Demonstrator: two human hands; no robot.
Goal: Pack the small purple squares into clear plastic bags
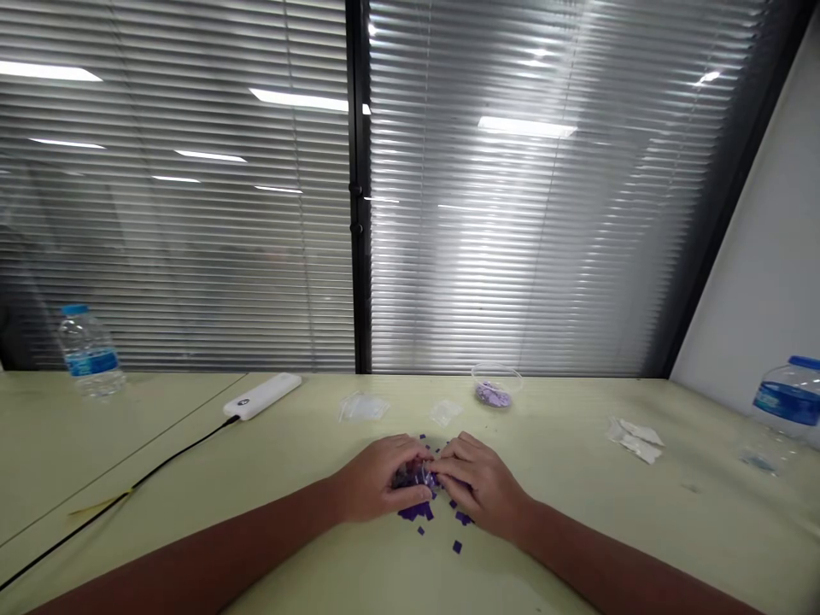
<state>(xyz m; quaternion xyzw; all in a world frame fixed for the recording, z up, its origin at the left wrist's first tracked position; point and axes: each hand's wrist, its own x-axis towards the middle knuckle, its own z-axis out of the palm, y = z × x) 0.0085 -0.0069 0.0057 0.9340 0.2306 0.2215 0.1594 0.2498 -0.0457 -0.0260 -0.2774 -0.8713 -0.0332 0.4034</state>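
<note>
Small dark purple square pieces (457, 547) lie scattered on the table under and around both hands. My left hand (388, 474) curls around a shiny, see-through plastic bag (419, 475) with purple pieces showing in it. The thumb is on its near side and the fingers are on its far side. From the right, my right hand (483, 483) meets the bag, its fingertips bunched together at the bag's edge. What those fingertips pinch is hidden.
Beyond the hands lie clear plastic bags (364, 407), another small clear bag (445, 412) and a round clear tub (496, 389) with lilac pieces. A white power bank (262, 396) with a black cable (172, 461), white paper scraps (635, 438) and water bottles (90, 354) (785, 410) stand or lie around.
</note>
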